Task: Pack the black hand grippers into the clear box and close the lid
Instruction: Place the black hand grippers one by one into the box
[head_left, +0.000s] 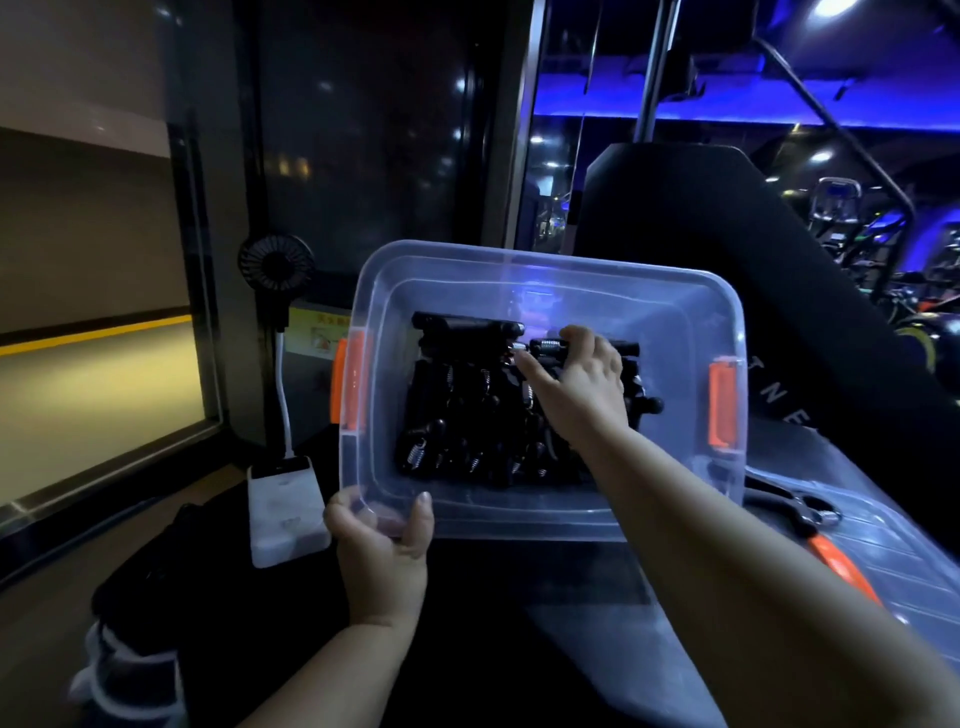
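A: Box (545, 270)?
B: Clear plastic, round-cornered, orange latches (722, 405); near rim gripped by left hand (382, 540).
A: Grippers (467, 415)?
B: Black, steel-sprung, heaped inside; one pinched by right hand (582, 384). Dark desk (493, 582), blue-lit gym (857, 218).

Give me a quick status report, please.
Left hand grips clear box at near rim. Right hand pinches a hand gripper inside. Lid off, at right.

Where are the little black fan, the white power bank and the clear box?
Small round black fan (276, 265): head view, middle of its grille.
White rectangular power bank (283, 514): head view, top face.
Clear plastic box (540, 258): head view, far rim.
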